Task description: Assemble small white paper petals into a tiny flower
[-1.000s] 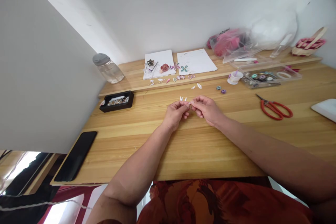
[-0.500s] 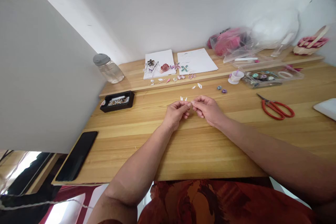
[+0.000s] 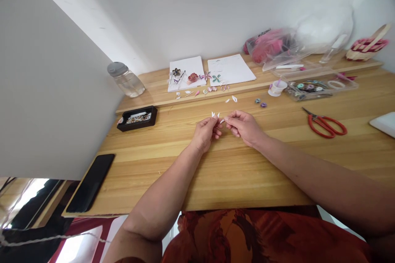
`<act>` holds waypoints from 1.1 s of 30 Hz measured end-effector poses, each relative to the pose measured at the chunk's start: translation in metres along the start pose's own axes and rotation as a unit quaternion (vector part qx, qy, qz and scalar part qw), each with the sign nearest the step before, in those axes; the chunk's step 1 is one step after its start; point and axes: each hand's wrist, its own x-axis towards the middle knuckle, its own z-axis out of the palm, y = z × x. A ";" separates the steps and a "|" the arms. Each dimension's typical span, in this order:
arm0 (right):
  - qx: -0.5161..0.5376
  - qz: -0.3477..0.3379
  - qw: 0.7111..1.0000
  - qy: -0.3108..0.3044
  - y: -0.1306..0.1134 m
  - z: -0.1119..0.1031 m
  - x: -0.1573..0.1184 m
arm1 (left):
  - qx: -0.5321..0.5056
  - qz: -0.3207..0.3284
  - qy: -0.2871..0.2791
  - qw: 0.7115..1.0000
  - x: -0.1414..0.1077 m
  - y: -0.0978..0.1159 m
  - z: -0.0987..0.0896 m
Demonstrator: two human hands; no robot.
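Observation:
My right hand [image 3: 245,127] pinches a small white petal-shaped piece [image 3: 221,121] between thumb and index finger; its tip points toward my left hand. My left hand [image 3: 204,133] is closed, thumb pressed on the curled fingers, just left of the piece; what it holds, if anything, is hidden. Right behind its fingertips show white pointed petals [image 3: 213,114], and I cannot tell whether they lie on the table or are held. Farther back lie two loose white petals [image 3: 234,99]. Two small spools, one purple [image 3: 263,104], sit to their right.
Orange-handled scissors [image 3: 327,126] lie at right. Behind are a white spool [image 3: 277,88] and a clear box [image 3: 321,86] of supplies. A raised ledge carries paper sheets [image 3: 231,70], small flowers and a bottle [image 3: 126,80]. At left are a black tray [image 3: 137,118] and a phone [image 3: 91,183].
My left thumb has drawn back from my right fingertips, and the white petal between the hands now shows. The view has shifted slightly.

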 end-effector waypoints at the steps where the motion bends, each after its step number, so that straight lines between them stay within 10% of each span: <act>1: -0.002 0.000 1.000 -0.001 0.000 0.000 0.000 | -0.002 -0.003 0.003 1.000 0.000 0.000 0.000; 33: -0.008 0.003 1.000 -0.003 0.001 -0.001 0.000 | 0.042 0.033 0.008 0.999 -0.001 -0.004 -0.002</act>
